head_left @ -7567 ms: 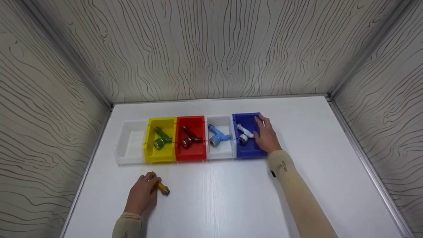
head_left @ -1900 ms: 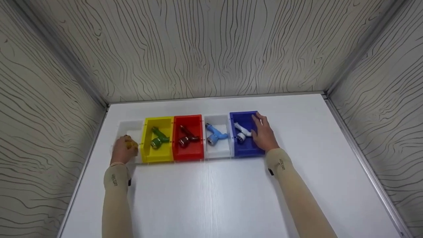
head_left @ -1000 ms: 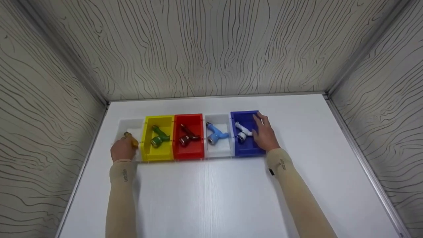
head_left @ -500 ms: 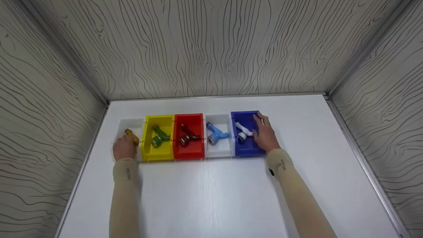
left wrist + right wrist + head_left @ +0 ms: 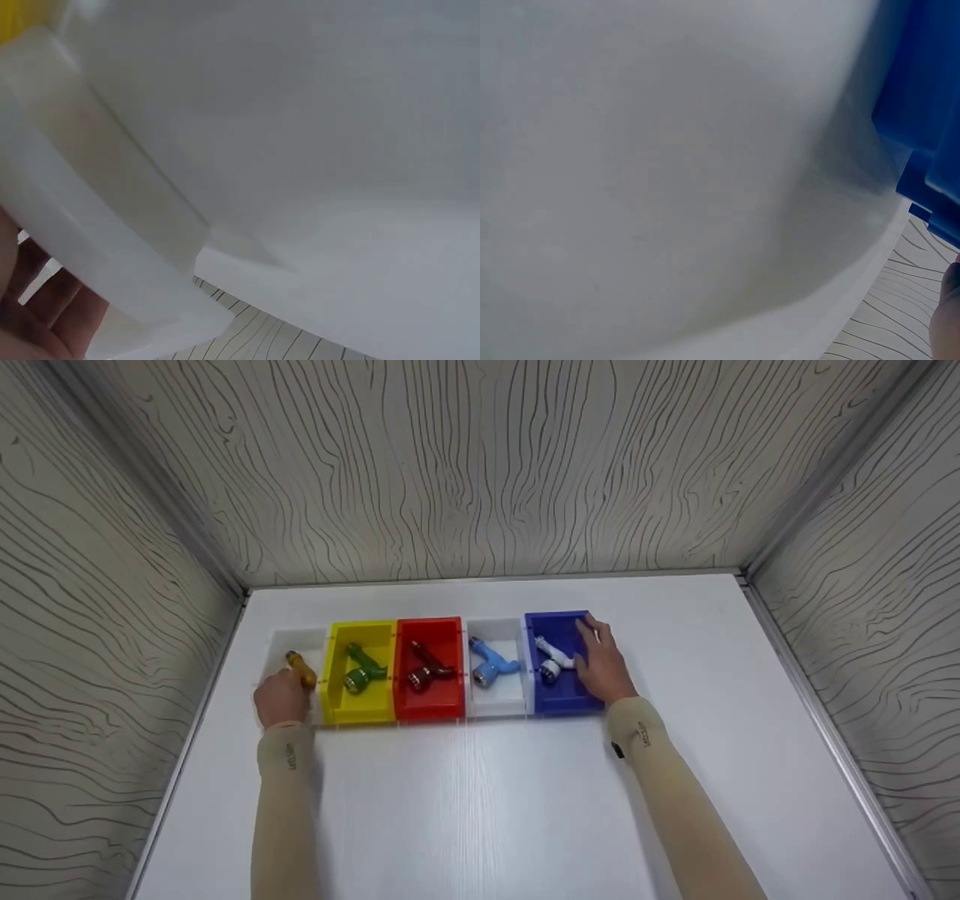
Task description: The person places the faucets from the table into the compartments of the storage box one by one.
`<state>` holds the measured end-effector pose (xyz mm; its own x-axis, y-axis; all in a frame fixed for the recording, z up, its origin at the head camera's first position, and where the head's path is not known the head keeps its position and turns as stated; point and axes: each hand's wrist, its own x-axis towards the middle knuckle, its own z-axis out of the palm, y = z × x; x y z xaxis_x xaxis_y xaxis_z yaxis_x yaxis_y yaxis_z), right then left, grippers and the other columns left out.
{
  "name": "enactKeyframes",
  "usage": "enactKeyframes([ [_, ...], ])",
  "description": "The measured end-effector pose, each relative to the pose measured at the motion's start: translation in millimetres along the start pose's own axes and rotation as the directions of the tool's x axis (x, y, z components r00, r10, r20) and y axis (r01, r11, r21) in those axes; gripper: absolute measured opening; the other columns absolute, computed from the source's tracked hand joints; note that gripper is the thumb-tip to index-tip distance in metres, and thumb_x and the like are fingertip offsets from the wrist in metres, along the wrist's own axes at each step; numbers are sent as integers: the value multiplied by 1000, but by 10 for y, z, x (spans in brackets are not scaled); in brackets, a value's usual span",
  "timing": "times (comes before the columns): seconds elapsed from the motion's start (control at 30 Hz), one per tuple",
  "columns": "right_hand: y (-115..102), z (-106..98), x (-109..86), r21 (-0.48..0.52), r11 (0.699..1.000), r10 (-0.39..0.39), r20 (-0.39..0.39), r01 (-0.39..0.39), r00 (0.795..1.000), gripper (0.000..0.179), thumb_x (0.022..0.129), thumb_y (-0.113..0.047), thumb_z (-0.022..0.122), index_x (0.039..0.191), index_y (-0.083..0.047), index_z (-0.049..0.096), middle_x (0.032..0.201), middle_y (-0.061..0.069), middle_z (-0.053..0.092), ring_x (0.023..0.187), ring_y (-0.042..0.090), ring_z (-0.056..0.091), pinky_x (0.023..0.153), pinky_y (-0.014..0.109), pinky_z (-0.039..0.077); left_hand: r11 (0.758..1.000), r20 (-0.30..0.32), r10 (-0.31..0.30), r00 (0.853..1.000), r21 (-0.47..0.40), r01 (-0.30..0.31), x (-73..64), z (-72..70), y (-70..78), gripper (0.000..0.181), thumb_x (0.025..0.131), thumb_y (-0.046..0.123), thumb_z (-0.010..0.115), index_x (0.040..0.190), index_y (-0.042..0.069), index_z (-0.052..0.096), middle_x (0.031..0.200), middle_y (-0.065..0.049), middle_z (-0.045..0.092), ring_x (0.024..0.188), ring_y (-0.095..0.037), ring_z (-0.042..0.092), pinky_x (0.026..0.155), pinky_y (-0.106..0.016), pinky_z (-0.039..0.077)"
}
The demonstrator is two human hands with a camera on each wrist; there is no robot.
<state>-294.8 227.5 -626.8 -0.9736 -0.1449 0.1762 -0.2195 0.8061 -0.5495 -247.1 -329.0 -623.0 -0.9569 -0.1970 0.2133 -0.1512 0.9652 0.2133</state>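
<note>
In the head view my left hand (image 5: 282,699) is down in the translucent white bin (image 5: 271,649) at the row's left end. Its curled fingers are over the handle end of a yellow tap (image 5: 301,667), hiding that end; the body and spout show past the knuckles. The left wrist view shows bent fingers (image 5: 64,311) beside the bin wall (image 5: 97,232). At the other end, my right hand (image 5: 606,669) grips the right wall of the blue bin (image 5: 559,705), thumb toward the inside. A white tap (image 5: 555,658) lies in that bin, close to the thumb.
Between these bins stand a yellow bin (image 5: 360,712) with a green tap (image 5: 365,669), a red bin (image 5: 429,711) with a brown tap (image 5: 430,666), and a clear bin (image 5: 499,706) with a light blue tap (image 5: 493,664). The white table (image 5: 465,810) meets patterned walls (image 5: 480,472).
My left hand has carried the yellow tap from the table's front left into the left bin and lowered it there. Lately that hand shifted slightly back. My right hand stays at the blue bin.
</note>
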Motion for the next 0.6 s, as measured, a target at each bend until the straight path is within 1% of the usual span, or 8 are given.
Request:
enactKeyframes([
  [0.07, -3, 4, 4, 0, 1000, -2, 0, 2, 1000, 66, 100, -8, 61, 160, -4, 35, 167, 18, 23, 155, 39, 28, 124, 54, 33, 1000, -19, 18, 1000, -4, -18, -9, -4, -16, 12, 94, 1, 69, 89, -7, 75, 76, -22, 72, 68, -36, 66, 72, -56, 60],
  [0.13, -3, 6, 4, 3, 1000, -1, -1, 1, 1000, 66, 100, -7, 61, 160, -4, 35, 167, 17, 23, 155, 39, 28, 125, 53, 33, 999, -20, 42, 999, -17, -42, -18, -8, -21, 10, 93, 3, 72, 90, -5, 77, 78, -20, 73, 68, -34, 67, 71, -54, 60],
  [0.23, 6, 4, -1, 5, 1000, -7, -4, 7, 1000, 66, 100, -6, 61, 160, -3, 35, 167, 18, 23, 155, 39, 27, 125, 53, 32, 997, 1, 80, 997, -8, -80, -34, -16, -8, 12, 95, 8, 72, 101, 1, 80, 88, -20, 75, 74, -35, 68, 71, -55, 60],
  [0.3, 8, 4, 0, 4, 1000, -10, -6, 10, 1000, 66, 99, -6, 61, 160, -2, 35, 167, 19, 23, 155, 40, 27, 125, 54, 32, 995, 15, 94, 995, 13, -94, -43, -28, 10, 16, 96, 11, 72, 108, 5, 80, 95, -19, 76, 78, -36, 68, 72, -55, 59],
  [0.37, 5, 3, 2, 1, 1000, -12, -10, 12, 1000, 66, 99, -6, 61, 160, -2, 35, 167, 19, 23, 155, 41, 27, 125, 54, 32, 994, 19, 101, 995, 41, -102, -48, -39, 27, 19, 96, 12, 71, 111, 7, 80, 98, -19, 76, 80, -37, 67, 72, -55, 59],
  [0.47, -8, -4, 2, 0, 1000, -14, -10, 14, 1000, 66, 99, -6, 62, 159, -2, 35, 167, 19, 23, 155, 40, 28, 124, 54, 34, 993, 16, 93, 996, 69, -94, -35, -35, 40, 16, 95, 12, 72, 107, 8, 82, 92, -19, 76, 77, -38, 66, 69, -55, 59],
  [0.6, -30, -15, 0, -1, 1000, -14, -8, 14, 1000, 66, 99, -5, 62, 159, -2, 36, 166, 19, 24, 154, 39, 29, 124, 53, 35, 992, 32, 88, 996, 86, -90, 5, -6, 53, 15, 99, 11, 67, 104, 7, 81, 83, -20, 73, 72, -39, 64, 63, -56, 58],
])
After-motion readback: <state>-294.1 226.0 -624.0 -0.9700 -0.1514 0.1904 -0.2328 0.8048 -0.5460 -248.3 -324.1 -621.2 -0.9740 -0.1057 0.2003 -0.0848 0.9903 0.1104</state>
